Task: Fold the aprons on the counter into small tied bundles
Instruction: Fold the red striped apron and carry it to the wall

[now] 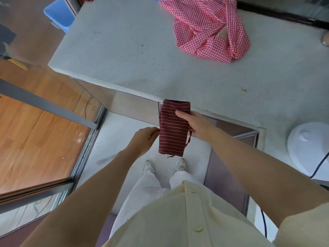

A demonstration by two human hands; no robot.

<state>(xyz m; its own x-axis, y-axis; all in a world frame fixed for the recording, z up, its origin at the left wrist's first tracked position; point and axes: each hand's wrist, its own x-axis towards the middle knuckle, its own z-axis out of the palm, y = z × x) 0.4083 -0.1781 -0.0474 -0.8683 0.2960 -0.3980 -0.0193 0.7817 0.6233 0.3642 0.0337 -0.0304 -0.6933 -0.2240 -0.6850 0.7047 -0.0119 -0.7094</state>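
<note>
A dark red apron with thin white stripes [171,132] is folded into a narrow rectangle and held in the air just in front of the counter's near edge. My right hand [193,123] grips its upper right side, thumb on top. My left hand [144,139] touches its left edge at mid-height; whether those fingers pinch the cloth is hidden. A thin tie strap [188,140] hangs loose at the lower right. A pink-and-white checked apron [210,27] lies crumpled at the far right of the grey counter [124,50].
A white round appliance [308,145] with a dark cable stands on the counter at the right edge. A blue bin [59,15] sits on the floor beyond the counter's left end. A wooden floor and a metal door track lie to my left.
</note>
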